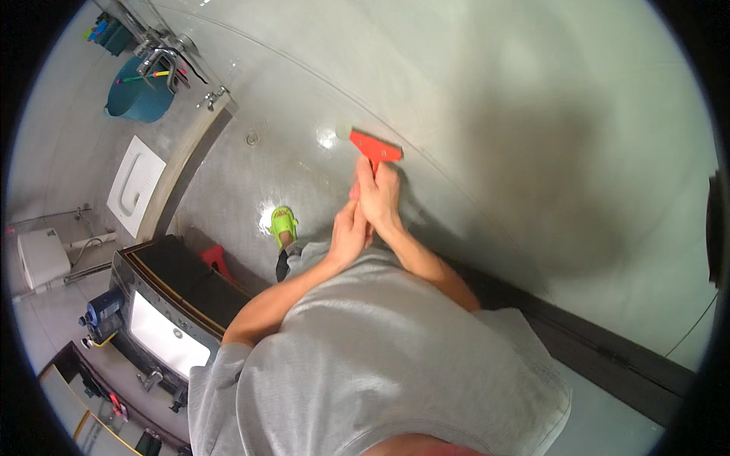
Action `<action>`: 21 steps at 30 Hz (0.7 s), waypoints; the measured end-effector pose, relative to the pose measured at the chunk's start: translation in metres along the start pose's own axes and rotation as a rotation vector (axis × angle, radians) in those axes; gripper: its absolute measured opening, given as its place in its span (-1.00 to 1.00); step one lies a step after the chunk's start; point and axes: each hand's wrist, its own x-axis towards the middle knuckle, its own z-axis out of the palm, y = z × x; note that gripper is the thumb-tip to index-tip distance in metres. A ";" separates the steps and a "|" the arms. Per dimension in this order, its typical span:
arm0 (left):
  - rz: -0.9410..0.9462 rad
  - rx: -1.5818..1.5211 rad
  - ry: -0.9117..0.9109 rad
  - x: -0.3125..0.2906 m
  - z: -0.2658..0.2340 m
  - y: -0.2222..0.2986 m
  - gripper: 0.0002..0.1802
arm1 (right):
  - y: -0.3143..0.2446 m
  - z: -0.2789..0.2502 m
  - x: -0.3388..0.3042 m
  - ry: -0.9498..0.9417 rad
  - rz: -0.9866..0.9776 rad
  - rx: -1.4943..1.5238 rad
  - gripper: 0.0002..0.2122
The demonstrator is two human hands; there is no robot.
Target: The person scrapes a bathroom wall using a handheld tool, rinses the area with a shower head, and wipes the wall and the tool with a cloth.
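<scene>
Both my hands are together in front of my grey shirt, on a red scraper (372,144) with a wide flat head and a narrow handle. My right hand (380,194) wraps the handle just below the head. Lower down, my left hand (351,234) is closed at the handle's lower end, against my right hand; most of the handle is hidden by fingers. The head points away from me, near a thin line along the pale tiled surface (456,83). Whether its edge touches that surface I cannot tell.
A green slipper (283,223) is on my foot on the wet, shiny floor, near a round drain (252,137). To the left are a raised ledge (186,163), a squat toilet (135,185), a blue bucket (141,95), taps (213,98) and a sink (167,334). A dark strip (593,342) runs at right.
</scene>
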 end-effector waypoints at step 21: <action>-0.423 -0.542 -0.152 -0.024 0.032 0.033 -0.50 | -0.002 -0.044 -0.017 -0.354 0.348 0.517 -0.73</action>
